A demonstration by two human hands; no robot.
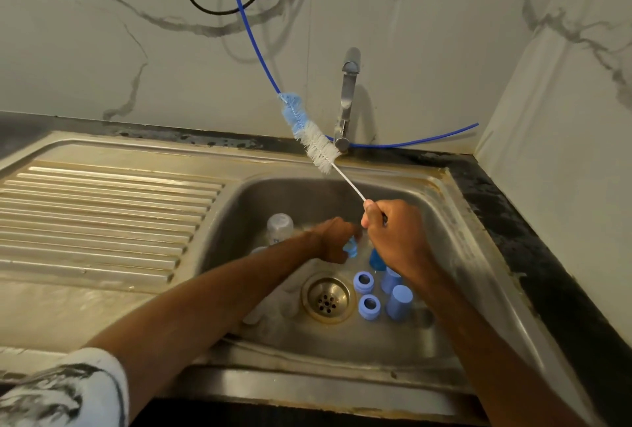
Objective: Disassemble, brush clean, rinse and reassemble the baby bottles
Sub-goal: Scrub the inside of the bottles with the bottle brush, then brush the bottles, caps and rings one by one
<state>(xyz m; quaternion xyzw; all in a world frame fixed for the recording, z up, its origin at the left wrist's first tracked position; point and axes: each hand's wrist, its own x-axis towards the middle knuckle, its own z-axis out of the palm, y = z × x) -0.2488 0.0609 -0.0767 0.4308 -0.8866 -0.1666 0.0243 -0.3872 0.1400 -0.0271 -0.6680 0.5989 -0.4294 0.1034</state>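
My right hand [393, 235] grips the wire handle of a bottle brush [309, 134], whose blue-and-white bristle head points up and left toward the tap. My left hand [337, 240] is closed around a small blue bottle part [351, 249] low in the sink basin [455, 231]. A clear bottle [279, 228] lies in the basin to the left of my left hand. Two blue collar rings [363, 282] [369, 306] and blue caps [399, 301] [390, 279] stand right of the drain [326, 296]. Another clear piece sits partly hidden under my left forearm.
A steel tap [347, 98] rises behind the basin, with no water running. The ribbed draining board [102, 214] spreads to the left. A blue hose [253, 36] and other cables hang on the marble wall. Dark countertop [513, 228] borders the sink on the right.
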